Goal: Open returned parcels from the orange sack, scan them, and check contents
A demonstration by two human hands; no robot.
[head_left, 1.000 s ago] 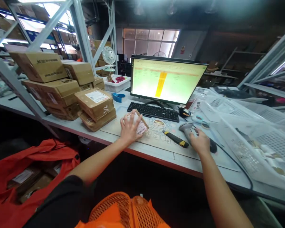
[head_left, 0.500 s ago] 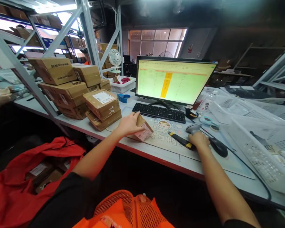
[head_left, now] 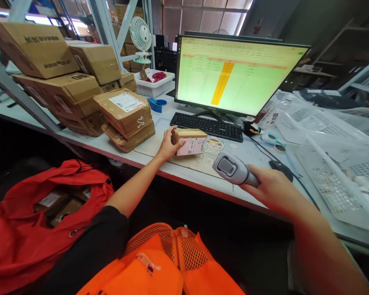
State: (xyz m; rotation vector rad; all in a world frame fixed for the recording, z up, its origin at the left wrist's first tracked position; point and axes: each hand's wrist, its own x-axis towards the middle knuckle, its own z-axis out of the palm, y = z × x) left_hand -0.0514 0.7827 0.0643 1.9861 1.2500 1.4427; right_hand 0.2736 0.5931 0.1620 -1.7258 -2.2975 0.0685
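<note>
My left hand [head_left: 168, 146] grips the left end of a small cardboard parcel [head_left: 189, 140], holding it tilted up on the desk mat with its white label facing me. My right hand [head_left: 272, 189] is closed around the handle of a grey barcode scanner [head_left: 233, 169], lifted off the table. The scanner's head points toward the parcel's label, a short gap away.
A monitor [head_left: 233, 73] and black keyboard [head_left: 206, 125] stand behind the parcel. Stacked cardboard boxes [head_left: 80, 86] fill the table's left side. A black mouse [head_left: 281, 169] lies at right, beside white mesh trays [head_left: 341, 164]. A red bag [head_left: 33, 221] with parcels sits at lower left.
My right hand has picked the scanner up from the table and swung it toward the parcel. My left hand has stood the parcel up, label facing me. The view has moved closer.
</note>
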